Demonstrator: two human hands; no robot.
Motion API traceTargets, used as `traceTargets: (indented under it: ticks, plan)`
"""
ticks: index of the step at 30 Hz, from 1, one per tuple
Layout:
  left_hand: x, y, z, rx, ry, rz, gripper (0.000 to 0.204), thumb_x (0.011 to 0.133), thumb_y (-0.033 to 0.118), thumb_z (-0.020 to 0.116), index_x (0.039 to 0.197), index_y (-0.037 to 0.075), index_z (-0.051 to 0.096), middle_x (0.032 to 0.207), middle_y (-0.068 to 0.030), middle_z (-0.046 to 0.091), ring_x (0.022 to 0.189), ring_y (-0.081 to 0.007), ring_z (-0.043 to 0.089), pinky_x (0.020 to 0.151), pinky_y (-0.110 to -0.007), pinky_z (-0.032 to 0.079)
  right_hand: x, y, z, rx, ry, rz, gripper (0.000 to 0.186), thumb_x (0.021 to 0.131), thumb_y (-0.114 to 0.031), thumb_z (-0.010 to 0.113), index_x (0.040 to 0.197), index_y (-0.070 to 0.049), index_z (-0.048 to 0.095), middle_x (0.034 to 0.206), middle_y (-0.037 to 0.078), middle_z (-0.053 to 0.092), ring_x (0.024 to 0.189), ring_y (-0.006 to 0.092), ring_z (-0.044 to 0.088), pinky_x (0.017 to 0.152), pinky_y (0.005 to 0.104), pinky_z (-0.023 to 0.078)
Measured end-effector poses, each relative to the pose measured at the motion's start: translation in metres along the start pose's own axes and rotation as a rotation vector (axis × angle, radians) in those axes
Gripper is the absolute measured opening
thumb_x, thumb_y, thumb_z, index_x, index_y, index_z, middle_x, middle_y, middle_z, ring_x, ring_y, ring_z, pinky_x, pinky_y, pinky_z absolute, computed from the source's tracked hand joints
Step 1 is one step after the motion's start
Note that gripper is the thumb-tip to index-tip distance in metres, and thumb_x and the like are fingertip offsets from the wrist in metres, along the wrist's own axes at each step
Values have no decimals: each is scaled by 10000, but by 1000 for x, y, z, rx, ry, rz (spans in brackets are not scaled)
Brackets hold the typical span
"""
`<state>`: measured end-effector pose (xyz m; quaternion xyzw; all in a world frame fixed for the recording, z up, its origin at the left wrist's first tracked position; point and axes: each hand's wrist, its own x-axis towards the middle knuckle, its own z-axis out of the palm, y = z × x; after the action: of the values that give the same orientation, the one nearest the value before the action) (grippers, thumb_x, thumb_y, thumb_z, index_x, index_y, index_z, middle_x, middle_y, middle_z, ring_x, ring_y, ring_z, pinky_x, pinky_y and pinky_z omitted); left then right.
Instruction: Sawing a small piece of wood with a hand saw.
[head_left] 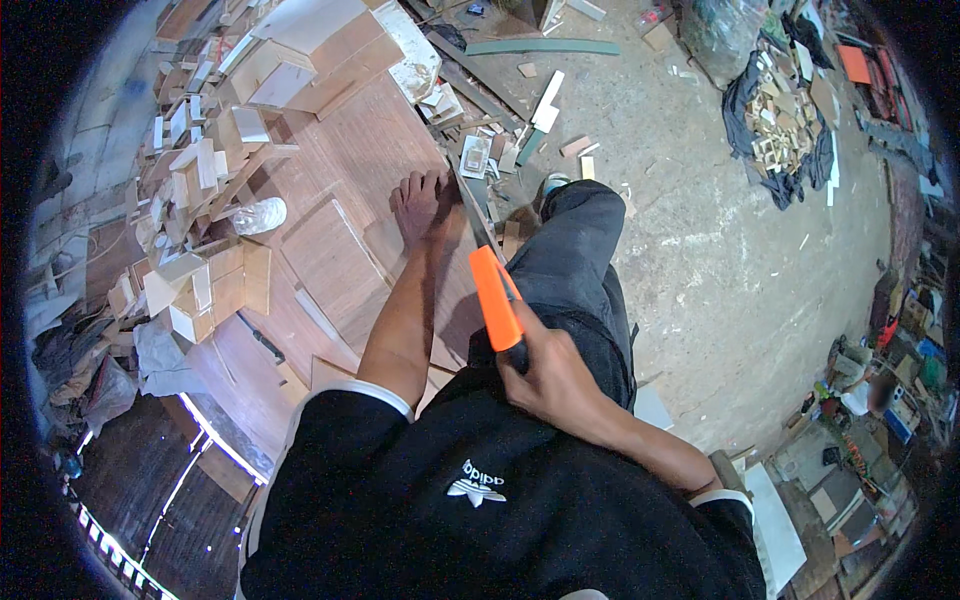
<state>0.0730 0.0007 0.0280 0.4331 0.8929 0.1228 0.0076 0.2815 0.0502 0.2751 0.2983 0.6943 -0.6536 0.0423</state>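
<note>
My right hand [550, 370] is closed round the black grip of an orange-handled tool, which looks like a handsaw [492, 295]. A narrow dark strip runs on from its far end along the board's edge; I cannot tell how much of that is blade. My left hand [425, 205] lies palm down near the right edge of a reddish-brown wooden board [350, 160], fingers stretched out and holding nothing. My bent leg in dark trousers is beside the board, just right of the tool.
Small wooden box pieces [235, 275] crowd the board's left side, near a clear plastic cup [260, 215]. A thin dark tool [262, 338] lies lower left. Offcuts [545, 105] litter the concrete floor [720, 280]. A dark sack of wood scraps [785, 125] sits at far right.
</note>
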Motion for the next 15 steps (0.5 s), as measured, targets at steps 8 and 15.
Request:
traceTargets:
  ticks: [8,15]
  plan:
    - [-2,-30,35,-5,-53,-13,258,877,304,538,1076,146,584,972,-70,528,986,-266,520,874,-425,391,44,66,11,-81,235,-171,417,759,41,588,1163,-9,499,771,286,569,712,439,624,575,386,463]
    - [-2,-6,8,-42,17,-45,204,838,304,570,979,158,588,897,-66,531,913,-254,517,826,-399,385,19,14,15,-89,98,-49,541,746,8,624,1238,22,400,683,292,567,671,462,602,582,486,473]
